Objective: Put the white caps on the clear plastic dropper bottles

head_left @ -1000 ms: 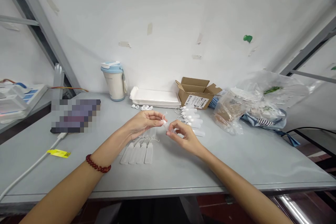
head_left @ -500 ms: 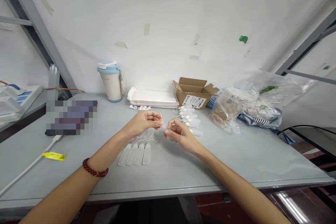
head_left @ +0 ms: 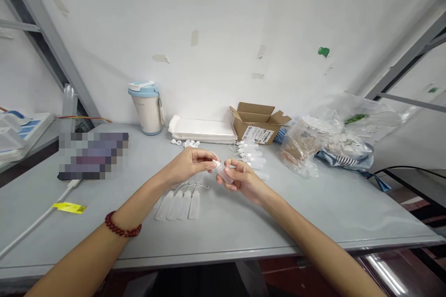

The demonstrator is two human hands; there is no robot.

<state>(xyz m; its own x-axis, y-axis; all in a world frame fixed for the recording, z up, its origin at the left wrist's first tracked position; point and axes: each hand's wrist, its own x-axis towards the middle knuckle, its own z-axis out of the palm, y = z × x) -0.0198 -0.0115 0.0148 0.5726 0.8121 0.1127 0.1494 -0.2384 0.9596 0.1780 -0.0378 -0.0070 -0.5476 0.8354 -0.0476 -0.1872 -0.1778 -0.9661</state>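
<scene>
Between my hands is a small translucent plastic squeeze bottle (head_left: pixel 225 175), tilted, with a white cap (head_left: pixel 216 165) and a thin strap at its neck. My right hand (head_left: pixel 242 178) is closed round the bottle's body. The thumb and fingers of my left hand (head_left: pixel 191 165) pinch the cap end. Below my left hand, several flat clear bottles with thin straps (head_left: pixel 183 206) lie in a row, and more lie partly hidden under the hand. To the right, behind my right hand, several bottles with white caps (head_left: pixel 256 160) lie in a column.
Small white caps (head_left: pixel 190 143) lie before a white stack (head_left: pixel 205 130). An open cardboard box (head_left: pixel 256 123) stands beside it. At the left are a cup with a blue lid (head_left: pixel 146 109) and a blurred-out device on a cable (head_left: pixel 94 158). Plastic bags (head_left: pixel 306 144) sit at the right.
My right fingers have shifted along the bottle and wrap its body more fully. My left hand stays at the cap end. The whole view has swung slightly to the right.
</scene>
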